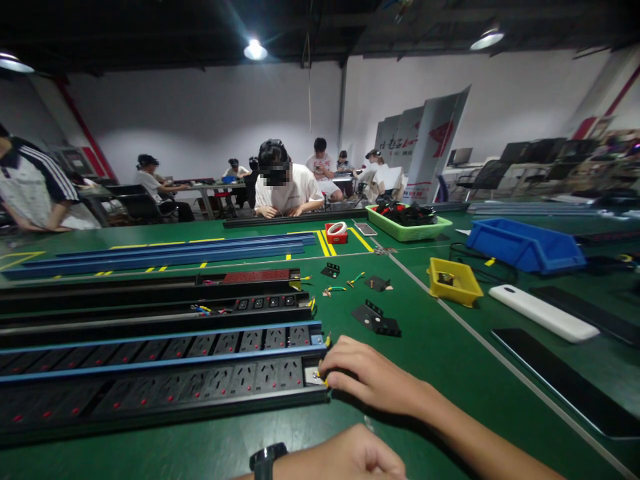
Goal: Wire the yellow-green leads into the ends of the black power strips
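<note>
My right hand (367, 377) reaches in from the right to the end of the nearest black power strip (240, 383). Its fingertips are pinched together on a short yellow-green wire (324, 382), next to a metal end plate (312, 375). Low in the picture, my left hand (357, 453) is curled closed, with a dark watch (269, 459) on the wrist. The frame's lower edge cuts off its fingers, so what they hold, if anything, is hidden. Just behind lies a blue-edged power strip (200, 347), its end near my right fingers.
Black brackets (376, 319) and loose yellow-green wires (356, 280) lie beyond my right hand. A yellow bin (455, 283), a blue bin (525, 247), a green basket (410, 227), a white power bank (543, 313) and a dark phone-like slab (565, 380) sit rightward. A co-worker (287, 183) sits opposite.
</note>
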The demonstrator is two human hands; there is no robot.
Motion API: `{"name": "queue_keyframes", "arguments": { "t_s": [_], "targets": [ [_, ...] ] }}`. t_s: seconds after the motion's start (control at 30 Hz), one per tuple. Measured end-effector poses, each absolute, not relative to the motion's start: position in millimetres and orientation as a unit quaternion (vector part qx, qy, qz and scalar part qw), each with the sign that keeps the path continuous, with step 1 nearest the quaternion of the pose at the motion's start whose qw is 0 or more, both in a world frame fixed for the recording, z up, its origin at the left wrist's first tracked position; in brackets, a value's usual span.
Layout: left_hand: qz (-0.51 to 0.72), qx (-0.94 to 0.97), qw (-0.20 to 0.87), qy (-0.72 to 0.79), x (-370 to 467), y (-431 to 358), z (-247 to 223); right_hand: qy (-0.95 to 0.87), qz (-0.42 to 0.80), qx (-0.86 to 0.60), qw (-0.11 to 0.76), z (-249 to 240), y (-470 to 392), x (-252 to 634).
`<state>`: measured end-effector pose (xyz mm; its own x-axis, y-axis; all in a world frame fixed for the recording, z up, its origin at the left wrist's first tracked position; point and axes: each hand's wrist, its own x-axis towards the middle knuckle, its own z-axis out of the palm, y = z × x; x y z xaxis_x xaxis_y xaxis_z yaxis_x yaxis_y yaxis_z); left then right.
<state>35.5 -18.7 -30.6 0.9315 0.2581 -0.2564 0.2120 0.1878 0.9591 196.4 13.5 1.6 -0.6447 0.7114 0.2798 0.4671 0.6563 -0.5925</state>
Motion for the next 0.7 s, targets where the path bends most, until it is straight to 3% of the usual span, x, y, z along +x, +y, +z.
{"name": "queue_keyframes", "arguments": {
  "t_s": [0.53,0.7],
  "targets": [
    [0.006,0.635,0.751,0.182,33.0,-18.3,-19.1,-0.851,0.206,-0.374,0.306,-7.0,9.5,187.0],
    [0.005,0.628,0.753,0.196,33.2,-19.7,-22.5,-0.797,0.26,-0.408,0.362,-15.4,13.7,188.0]
  ]
}}
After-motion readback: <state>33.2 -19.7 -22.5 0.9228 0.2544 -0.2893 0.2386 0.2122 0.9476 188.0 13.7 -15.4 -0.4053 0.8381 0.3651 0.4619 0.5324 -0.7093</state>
